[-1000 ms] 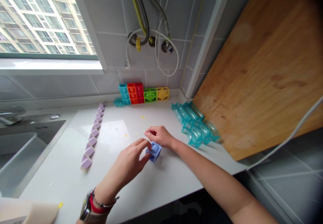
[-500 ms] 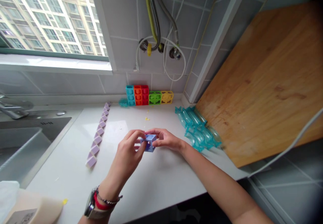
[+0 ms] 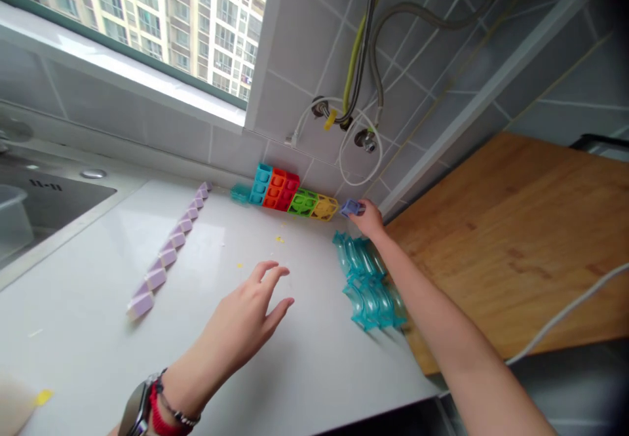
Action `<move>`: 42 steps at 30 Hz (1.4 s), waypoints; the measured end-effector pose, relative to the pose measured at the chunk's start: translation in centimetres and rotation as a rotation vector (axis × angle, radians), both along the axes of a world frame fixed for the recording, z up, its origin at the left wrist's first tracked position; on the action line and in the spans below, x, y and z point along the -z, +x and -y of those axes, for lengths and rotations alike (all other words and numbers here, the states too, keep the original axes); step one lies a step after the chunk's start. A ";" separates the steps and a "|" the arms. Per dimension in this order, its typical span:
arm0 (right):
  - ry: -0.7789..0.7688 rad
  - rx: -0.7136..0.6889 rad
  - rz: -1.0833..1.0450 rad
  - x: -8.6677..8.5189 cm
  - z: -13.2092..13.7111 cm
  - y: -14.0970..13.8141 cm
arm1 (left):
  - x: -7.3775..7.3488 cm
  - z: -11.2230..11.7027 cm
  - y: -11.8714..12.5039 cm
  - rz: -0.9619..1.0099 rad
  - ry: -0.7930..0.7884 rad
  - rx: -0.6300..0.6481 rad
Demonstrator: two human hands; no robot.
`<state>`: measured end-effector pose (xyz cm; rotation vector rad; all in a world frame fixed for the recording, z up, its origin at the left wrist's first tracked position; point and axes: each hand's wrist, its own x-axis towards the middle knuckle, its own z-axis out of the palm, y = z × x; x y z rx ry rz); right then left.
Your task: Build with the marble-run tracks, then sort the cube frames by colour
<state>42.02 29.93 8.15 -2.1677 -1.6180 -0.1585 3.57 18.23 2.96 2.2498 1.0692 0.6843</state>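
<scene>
At the back of the counter, my right hand (image 3: 368, 218) grips a small blue-purple hollow cube block (image 3: 350, 208) beside the right end of a row of blocks against the wall. That row runs from blue blocks (image 3: 260, 184) through red-orange blocks (image 3: 281, 189) and green blocks (image 3: 303, 202) to yellow blocks (image 3: 325, 207). Over the middle of the counter hangs my left hand (image 3: 255, 305), its fingers apart and nothing in them. Just below my right hand lie several curved clear teal tube pieces (image 3: 371, 285) in two groups.
A lilac zigzag strip (image 3: 167, 256) lies along the left of the white counter (image 3: 206, 337). The sink (image 3: 54, 190) is at far left. A wooden board (image 3: 515, 246) leans at the right. Hoses and a white cable (image 3: 340, 154) hang from the wall. Small yellow scraps dot the counter.
My right hand has carried the blue-purple cube from the middle of the counter to the back right, by the yellow blocks. My left hand has let go of it. The view has tilted.
</scene>
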 end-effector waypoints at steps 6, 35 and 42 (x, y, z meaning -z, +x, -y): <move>-0.285 0.042 0.237 1.0 -4.0 3.8 | 0.9 0.1 -0.2 -0.127 -0.037 0.075; -0.499 0.040 0.550 5.2 -7.5 5.4 | 1.1 0.3 0.4 -0.364 -0.130 0.191; -0.523 -0.044 0.557 0.2 -7.1 2.5 | 0.2 0.3 0.3 -0.368 -0.122 0.205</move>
